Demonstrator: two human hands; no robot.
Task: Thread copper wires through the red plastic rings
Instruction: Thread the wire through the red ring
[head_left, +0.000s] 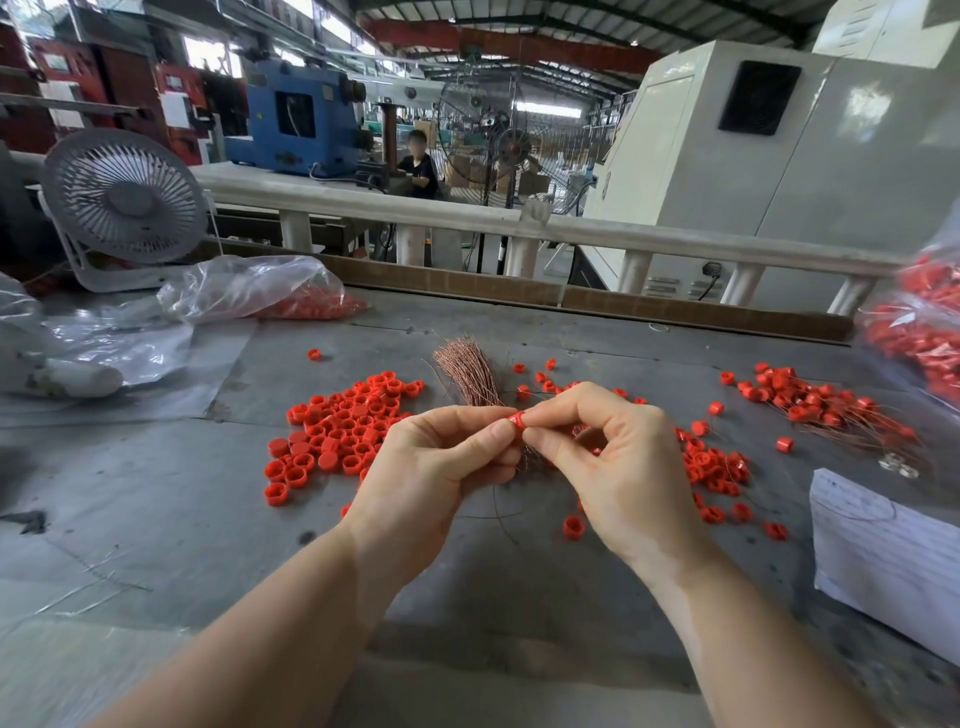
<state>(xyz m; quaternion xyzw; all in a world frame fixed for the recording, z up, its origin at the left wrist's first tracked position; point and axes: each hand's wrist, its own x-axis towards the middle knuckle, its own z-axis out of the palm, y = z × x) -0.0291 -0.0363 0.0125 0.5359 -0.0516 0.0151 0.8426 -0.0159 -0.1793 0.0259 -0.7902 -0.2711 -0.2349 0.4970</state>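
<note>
A: Both hands on one red plastic ring (516, 420)?
B: Yes. Left hand (436, 467) and right hand (613, 457) pinch it above the grey surface (208, 519). Thin copper wires (467, 369) fan behind, glossy short cylindrical rings (337, 431) heaped left.

1. My grey counter (156, 519) runs up to a white railing (467, 215).
2. A desk fan (124, 195) stands far left, a pedestal fan (511, 140) beyond the railing.
3. Past them, a blue machine (296, 119), a white cabinet (779, 145), and daylit roof trusses overhead.
</note>
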